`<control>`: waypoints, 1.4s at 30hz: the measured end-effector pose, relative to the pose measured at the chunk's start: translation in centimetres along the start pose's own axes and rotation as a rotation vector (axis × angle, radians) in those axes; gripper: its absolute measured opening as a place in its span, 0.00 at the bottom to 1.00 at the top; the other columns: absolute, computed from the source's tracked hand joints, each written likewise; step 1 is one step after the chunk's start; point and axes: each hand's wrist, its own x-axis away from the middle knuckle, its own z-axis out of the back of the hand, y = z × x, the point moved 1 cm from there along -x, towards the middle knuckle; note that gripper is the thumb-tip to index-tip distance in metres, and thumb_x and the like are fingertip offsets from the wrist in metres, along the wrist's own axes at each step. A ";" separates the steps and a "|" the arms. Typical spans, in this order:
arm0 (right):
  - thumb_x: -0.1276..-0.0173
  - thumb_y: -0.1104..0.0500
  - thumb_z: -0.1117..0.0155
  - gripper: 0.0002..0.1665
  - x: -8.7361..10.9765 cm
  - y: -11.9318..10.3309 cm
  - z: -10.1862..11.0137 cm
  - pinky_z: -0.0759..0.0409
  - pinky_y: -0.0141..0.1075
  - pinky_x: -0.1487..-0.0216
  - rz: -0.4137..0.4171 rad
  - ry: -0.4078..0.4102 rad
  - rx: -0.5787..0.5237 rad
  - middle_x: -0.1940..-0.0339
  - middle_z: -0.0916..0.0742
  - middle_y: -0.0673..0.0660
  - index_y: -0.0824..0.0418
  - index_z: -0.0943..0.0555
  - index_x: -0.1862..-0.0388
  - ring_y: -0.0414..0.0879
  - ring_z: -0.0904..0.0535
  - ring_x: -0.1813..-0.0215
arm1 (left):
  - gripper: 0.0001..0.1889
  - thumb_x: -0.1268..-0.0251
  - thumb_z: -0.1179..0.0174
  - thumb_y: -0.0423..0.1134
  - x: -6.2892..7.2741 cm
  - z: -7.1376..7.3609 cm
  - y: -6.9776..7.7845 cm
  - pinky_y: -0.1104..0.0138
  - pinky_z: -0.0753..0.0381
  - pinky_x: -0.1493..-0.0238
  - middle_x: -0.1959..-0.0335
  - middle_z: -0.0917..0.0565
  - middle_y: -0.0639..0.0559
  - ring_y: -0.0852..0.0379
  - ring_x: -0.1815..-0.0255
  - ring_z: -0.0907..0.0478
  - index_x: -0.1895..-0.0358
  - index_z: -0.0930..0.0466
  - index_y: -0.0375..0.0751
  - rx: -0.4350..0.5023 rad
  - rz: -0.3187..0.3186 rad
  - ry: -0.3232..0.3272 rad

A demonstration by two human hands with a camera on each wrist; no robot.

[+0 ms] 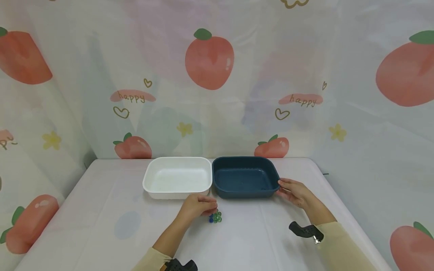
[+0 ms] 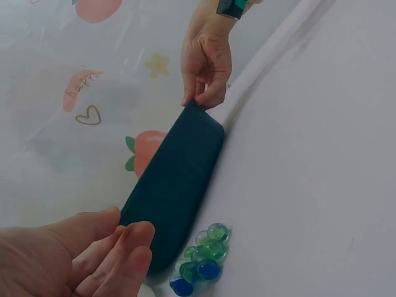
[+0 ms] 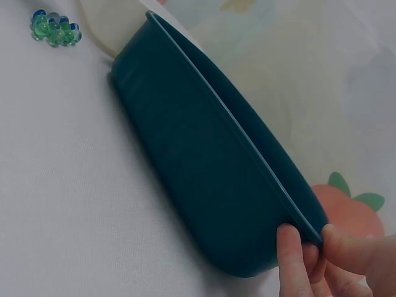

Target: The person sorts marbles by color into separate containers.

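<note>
1. Steady the blue tub first: the right hand pinches its rim at the right end in the head view, thumb against fingers. That pinch looks enough; squeezing or lifting harder could tip the tub.

2. Mind the left hand, at lower centre of the head view, in front of the right corner of the white tub. Its fingers are loosely bent, with a gap between thumb and fingertips, and no object shows between them.

3. Watch the marbles. They lie in a tight cluster on the bench, just beside that left hand, below the seam between the two tubs in the head view. Being round and smooth, they would probably roll if knocked, so slow finger movements suit them best.

4. For picking any up, a thumb-and-fingertip pinch from above should disturb the others least; the blue and green ones sit very close together.

5. Leave the tubs side by side, as at mid-frame in the head view. Sliding the blue one toward the bottom of that frame could push it into the marbles.
</note>
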 end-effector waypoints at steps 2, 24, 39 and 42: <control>0.24 0.63 0.46 0.38 0.0 0.0 0.0 0.14 0.33 0.54 -0.001 -0.001 -0.001 0.62 0.18 0.53 0.73 0.49 0.24 0.40 0.18 0.62 | 0.13 0.39 0.33 0.34 0.1 0.4 -0.3 0.64 0.12 0.61 0.65 0.11 0.41 0.54 0.66 0.13 0.55 0.15 0.27 -0.003 -0.002 0.005; 0.24 0.63 0.46 0.36 0.1 0.0 0.1 0.14 0.33 0.53 0.015 -0.028 -0.025 0.62 0.18 0.52 0.74 0.47 0.25 0.39 0.18 0.61 | 0.14 0.42 0.31 0.35 -0.1 2.2 -3.4 0.64 0.12 0.64 0.67 0.11 0.42 0.56 0.68 0.13 0.56 0.15 0.28 -0.064 0.049 0.130; 0.25 0.63 0.45 0.36 0.0 0.2 0.1 0.14 0.34 0.54 0.016 -0.016 -0.027 0.62 0.18 0.52 0.74 0.46 0.26 0.40 0.18 0.62 | 0.12 0.47 0.28 0.33 -0.6 1.5 -3.8 0.68 0.13 0.69 0.70 0.11 0.45 0.58 0.72 0.14 0.61 0.13 0.30 -0.137 0.000 0.188; 0.25 0.63 0.45 0.36 -0.1 0.3 0.2 0.14 0.34 0.54 0.021 -0.025 -0.034 0.62 0.17 0.52 0.74 0.47 0.25 0.40 0.17 0.62 | 0.10 0.50 0.26 0.33 -0.5 1.3 -3.6 0.69 0.15 0.73 0.74 0.12 0.46 0.59 0.76 0.16 0.65 0.13 0.31 -0.201 -0.052 0.212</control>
